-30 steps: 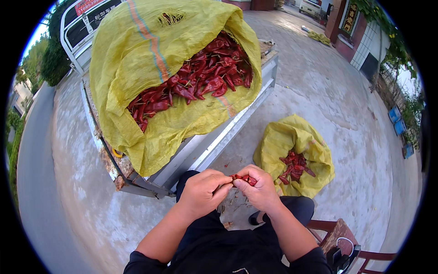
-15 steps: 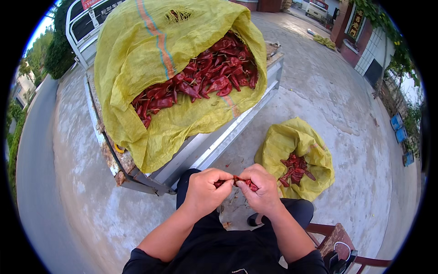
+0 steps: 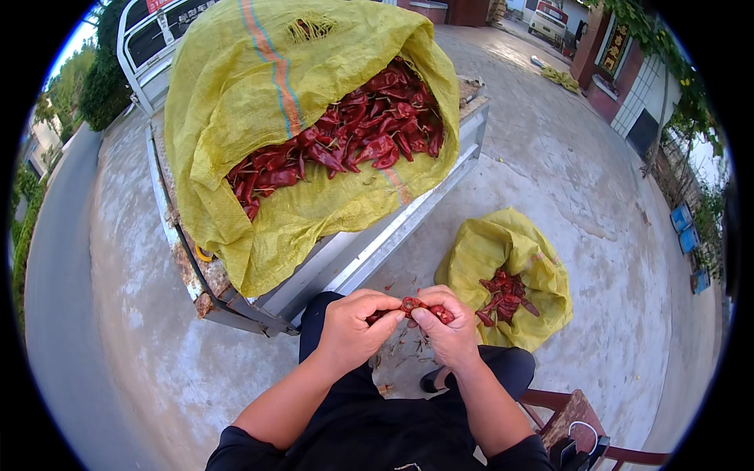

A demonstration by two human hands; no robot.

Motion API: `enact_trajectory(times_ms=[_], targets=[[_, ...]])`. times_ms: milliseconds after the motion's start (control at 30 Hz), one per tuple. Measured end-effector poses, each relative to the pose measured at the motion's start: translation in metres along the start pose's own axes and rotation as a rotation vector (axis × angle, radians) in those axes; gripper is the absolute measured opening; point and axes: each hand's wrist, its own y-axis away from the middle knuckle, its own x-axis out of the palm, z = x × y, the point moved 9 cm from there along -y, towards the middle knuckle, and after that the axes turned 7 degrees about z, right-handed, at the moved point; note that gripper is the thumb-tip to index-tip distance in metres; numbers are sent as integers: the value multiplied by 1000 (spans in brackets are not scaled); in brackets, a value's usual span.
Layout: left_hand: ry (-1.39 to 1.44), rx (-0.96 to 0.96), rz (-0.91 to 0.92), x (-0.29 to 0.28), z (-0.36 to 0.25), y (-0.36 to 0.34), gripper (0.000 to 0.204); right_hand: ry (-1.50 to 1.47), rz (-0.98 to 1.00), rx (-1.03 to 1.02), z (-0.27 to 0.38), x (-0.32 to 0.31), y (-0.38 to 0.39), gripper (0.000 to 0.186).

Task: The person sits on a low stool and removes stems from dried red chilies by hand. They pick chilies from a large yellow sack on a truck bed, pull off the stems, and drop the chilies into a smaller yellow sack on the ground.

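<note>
Red peppers [image 3: 409,304] between left hand [image 3: 352,328] and right hand [image 3: 451,330], beside truck bed's [image 3: 385,245] near edge. Both grips (2) closed, fingertips pinching peppers; exact count hidden. Judged light, thin-skinned, easily torn; best held near stem end, pressed lightly.

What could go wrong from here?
1. The left hand and right hand grip red peppers close together; one might slip and drop to the ground.
2. The big yellow sack lies on the truck bed with its mouth open toward the hands; loose peppers could slide out.
</note>
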Motion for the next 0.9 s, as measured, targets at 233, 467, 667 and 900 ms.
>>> enact_trajectory(times_ms=[233, 467, 667, 900], targets=[[-247, 175, -46, 2, -18, 4, 14, -88, 49, 220, -7, 4, -1, 13], [-360, 263, -91, 5, -33, 7, 15, 116, 68, 39, 4, 6, 2, 14], [-332, 270, -101, 2, -33, 8, 15, -31, 84, 77, 7, 10, 4, 16], [-213, 194, -108, -3, -17, 7, 16, -573, -11, 370, -19, 15, 9, 14]])
